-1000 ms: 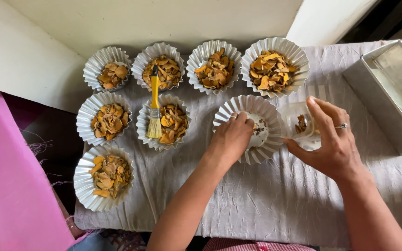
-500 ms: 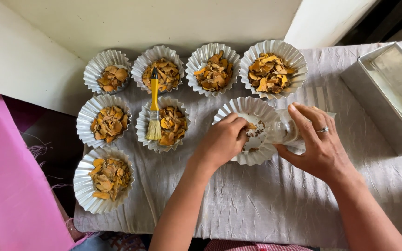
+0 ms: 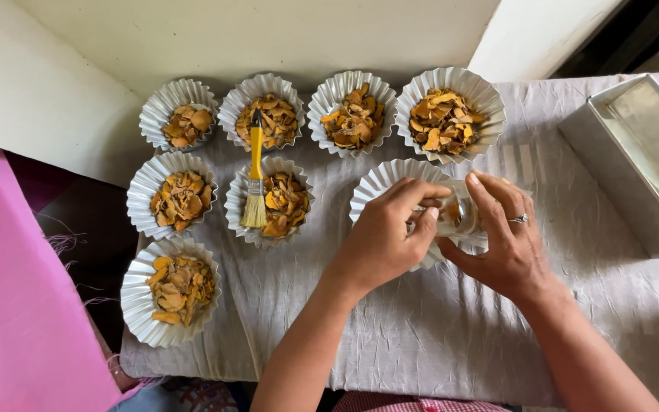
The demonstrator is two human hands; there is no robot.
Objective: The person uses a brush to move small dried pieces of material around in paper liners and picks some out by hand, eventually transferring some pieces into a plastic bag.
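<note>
My right hand [image 3: 501, 240], with a ring on one finger, holds a small clear glass jar [image 3: 455, 216] tipped on its side over a fluted foil cup [image 3: 384, 183]. My left hand [image 3: 385, 236] covers that cup, its fingers at the jar's mouth. Whether this cup holds anything is hidden by my hands. Orange-yellow bits show inside the jar.
Several fluted foil cups of orange-yellow dried slices stand on a pale grey cloth [image 3: 436, 336]. A yellow-handled brush [image 3: 255, 172] lies across two of them. A metal tray [image 3: 646, 152] sits at the right. A pink cloth [image 3: 20, 305] is at the left.
My right hand has brought the jar left and tipped it over the foil cup. My left hand has slid right to meet the jar's mouth.
</note>
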